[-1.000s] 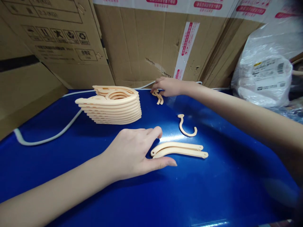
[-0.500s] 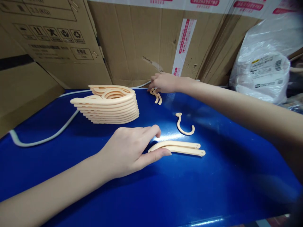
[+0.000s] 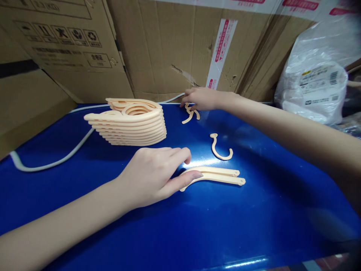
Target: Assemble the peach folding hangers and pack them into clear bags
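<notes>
Two slim, cream plastic hanger arms (image 3: 217, 177) lie side by side on the blue table, their curved ends under my left hand (image 3: 160, 177). That hand is open, its thumb stretched over the arms and its fingers loosely bent above them. A single cream hanger hook (image 3: 221, 152) lies flat a little beyond the arms. At the table's back edge my right hand (image 3: 199, 98) has its fingertips closed on a small cluster of curved cream hanger hooks (image 3: 190, 116). The fingers partly cover that cluster, so how many pieces they grip is hidden.
A neat stack of cream hanger parts (image 3: 129, 128) stands at the back left. A white cable (image 3: 64, 160) loops beside it. Cardboard boxes (image 3: 166, 49) wall off the back and left. A clear plastic bag with white rolls (image 3: 313, 82) sits at the back right.
The hooks under my right hand have shifted and fanned apart, and that hand has moved slightly right. Under my left thumb, the nearer hanger arm's curved end shows more.
</notes>
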The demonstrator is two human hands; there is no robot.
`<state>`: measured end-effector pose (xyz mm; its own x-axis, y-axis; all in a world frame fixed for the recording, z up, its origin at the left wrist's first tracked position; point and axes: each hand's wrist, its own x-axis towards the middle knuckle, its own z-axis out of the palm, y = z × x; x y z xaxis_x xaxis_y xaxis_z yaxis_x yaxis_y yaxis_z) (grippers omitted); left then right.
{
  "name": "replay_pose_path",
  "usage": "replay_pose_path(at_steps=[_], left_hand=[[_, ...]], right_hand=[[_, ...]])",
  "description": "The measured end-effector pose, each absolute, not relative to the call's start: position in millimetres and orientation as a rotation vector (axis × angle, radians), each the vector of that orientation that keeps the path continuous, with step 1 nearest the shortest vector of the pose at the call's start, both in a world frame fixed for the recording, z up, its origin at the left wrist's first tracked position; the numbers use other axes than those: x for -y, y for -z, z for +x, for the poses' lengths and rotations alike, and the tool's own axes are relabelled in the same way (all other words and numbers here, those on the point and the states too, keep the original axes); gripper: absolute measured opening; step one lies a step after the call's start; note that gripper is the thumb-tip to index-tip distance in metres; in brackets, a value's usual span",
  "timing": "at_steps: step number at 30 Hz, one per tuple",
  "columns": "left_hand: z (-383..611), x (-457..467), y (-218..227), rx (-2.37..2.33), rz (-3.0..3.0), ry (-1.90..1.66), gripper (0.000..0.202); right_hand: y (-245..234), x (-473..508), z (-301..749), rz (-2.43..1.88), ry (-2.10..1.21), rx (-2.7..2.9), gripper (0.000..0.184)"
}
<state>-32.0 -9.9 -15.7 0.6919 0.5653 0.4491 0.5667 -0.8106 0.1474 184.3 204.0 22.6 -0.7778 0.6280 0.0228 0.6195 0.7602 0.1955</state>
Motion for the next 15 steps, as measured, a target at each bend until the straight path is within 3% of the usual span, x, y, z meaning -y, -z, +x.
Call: replay_pose_path(at_steps=[3,10,15], left_hand=[[-33,10,16,0.962,-2.884,0.761,0.048],[-33,8,17,0.971,-2.852,0.762,0.049],[-33,7,16,1.005,-2.86,0.726,0.049]], right_hand=[[-21,-204,185,1.04,-0.263,-2.897,0.042],[-22,-195,189,1.041,-0.072,-2.945,0.024],[-19,-191,198,1.101,-0.012,-2.963,0.023]])
